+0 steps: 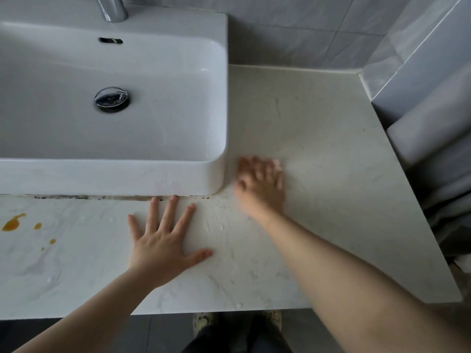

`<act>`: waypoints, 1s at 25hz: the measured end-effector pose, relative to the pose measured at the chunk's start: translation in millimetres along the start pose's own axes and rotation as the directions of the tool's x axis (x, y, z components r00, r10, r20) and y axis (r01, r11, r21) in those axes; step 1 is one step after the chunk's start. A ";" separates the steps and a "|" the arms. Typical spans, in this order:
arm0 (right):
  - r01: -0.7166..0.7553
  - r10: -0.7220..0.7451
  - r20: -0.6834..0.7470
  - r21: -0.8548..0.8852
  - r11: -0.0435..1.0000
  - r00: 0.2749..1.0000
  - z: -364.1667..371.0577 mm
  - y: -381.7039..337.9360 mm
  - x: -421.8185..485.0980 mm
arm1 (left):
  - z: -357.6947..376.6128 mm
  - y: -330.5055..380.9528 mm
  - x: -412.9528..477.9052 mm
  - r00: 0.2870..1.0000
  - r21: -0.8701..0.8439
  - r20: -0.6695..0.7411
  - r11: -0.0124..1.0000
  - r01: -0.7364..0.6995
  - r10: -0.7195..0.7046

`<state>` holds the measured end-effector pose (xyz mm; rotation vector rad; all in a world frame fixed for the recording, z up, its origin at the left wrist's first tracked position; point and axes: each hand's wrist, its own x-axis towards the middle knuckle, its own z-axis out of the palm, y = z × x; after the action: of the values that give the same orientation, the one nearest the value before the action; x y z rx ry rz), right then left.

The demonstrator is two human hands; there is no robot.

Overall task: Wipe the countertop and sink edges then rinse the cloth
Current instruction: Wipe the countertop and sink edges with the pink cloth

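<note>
A white rectangular sink (216,98) sits on a pale marble countertop (318,149). My left hand (163,240) lies flat on the counter in front of the sink, palm down with fingers spread, and holds nothing. My right hand (260,182) is motion-blurred and presses down on the counter just right of the sink's front right corner. Whether a cloth lies under it is unclear; no cloth shows plainly. Orange stains (14,222) mark the counter at the far left. Dark grime (61,197) runs along the seam under the sink's front edge.
A chrome tap (112,8) stands behind the basin, with a chrome drain plug (112,99) in the basin floor. Grey tiled walls (305,34) close the back and right. Grey fabric (443,174) hangs at the counter's right end. Water droplets dot the counter near my hands.
</note>
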<state>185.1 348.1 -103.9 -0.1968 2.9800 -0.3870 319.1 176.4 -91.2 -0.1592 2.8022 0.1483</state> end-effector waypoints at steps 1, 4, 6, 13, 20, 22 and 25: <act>0.098 -0.098 -0.042 -0.016 0.995 0.994 7.8 -15.8 -18.7 | -0.9 0.5 -0.4 1.000 0.004 0.019 1.000 0.002 -0.002; 0.308 -0.312 -0.074 -0.062 0.949 0.947 12.8 -6.1 -82.9 | -1.5 1.1 -0.7 0.999 0.000 0.037 1.000 -0.002 0.002; 0.364 -0.375 -0.040 -0.165 0.917 0.926 9.4 31.5 -91.0 | -2.4 0.8 -0.5 0.999 -0.010 0.043 1.000 -0.008 0.009; 0.027 -0.030 -0.161 -0.021 0.999 0.987 12.7 -11.4 -46.8 | -5.3 -2.1 0.7 0.993 0.027 0.112 0.999 -0.041 0.038; 0.271 -0.277 -0.003 -0.188 0.944 0.961 0.1 45.1 -78.3 | -8.3 -12.6 2.4 0.972 -0.008 0.197 0.991 -0.131 0.130; 0.028 -0.034 -0.059 -0.099 0.995 0.998 2.3 21.9 -70.7 | -7.1 -13.2 2.1 0.973 -0.016 0.184 0.990 -0.137 0.137; 0.277 -0.280 0.003 -0.143 0.950 0.960 19.1 -9.5 -108.4 | -7.2 -18.4 1.0 0.975 -0.027 0.156 0.987 -0.156 0.159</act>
<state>295.5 350.1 -107.6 -0.6375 3.0023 -0.2038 318.3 157.2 -86.3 0.0692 2.6543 0.2100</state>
